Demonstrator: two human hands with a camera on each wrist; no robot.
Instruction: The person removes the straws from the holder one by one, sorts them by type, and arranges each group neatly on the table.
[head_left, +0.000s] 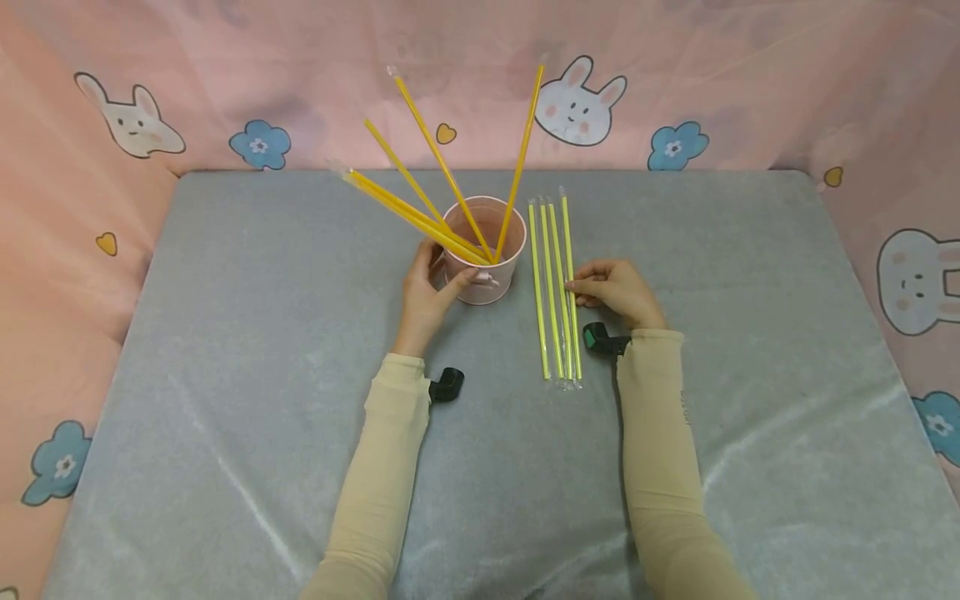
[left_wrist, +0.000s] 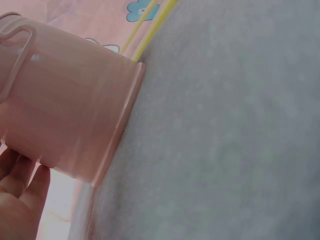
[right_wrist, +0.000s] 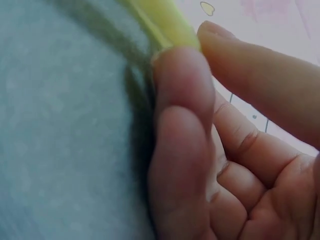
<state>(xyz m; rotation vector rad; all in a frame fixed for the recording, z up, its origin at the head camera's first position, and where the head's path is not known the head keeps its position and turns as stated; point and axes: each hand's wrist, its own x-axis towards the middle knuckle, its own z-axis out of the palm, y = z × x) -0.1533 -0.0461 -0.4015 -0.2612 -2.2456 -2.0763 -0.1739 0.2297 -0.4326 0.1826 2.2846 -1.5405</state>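
A small pink bucket (head_left: 480, 294) stands on the table with several wrapped orange straws (head_left: 524, 142) leaning out over its rim. My left hand (head_left: 423, 304) holds the bucket's left side, thumb at the front near its small handle; in the left wrist view, fingers (left_wrist: 37, 187) lie against its wall. To the right of the bucket, several wrapped yellow-green straws (head_left: 539, 292) lie side by side, lengthwise. With thumb and fingertips, my right hand (head_left: 618, 293) pinches the rightmost yellow-green straw (right_wrist: 167, 22) around its middle.
A grey cloth covers the table (head_left: 247, 333). Behind it and at both sides hangs a pink curtain (head_left: 322, 75) printed with rabbits and flowers. Each wrist carries a small black camera (head_left: 447, 384) beside the sleeve.
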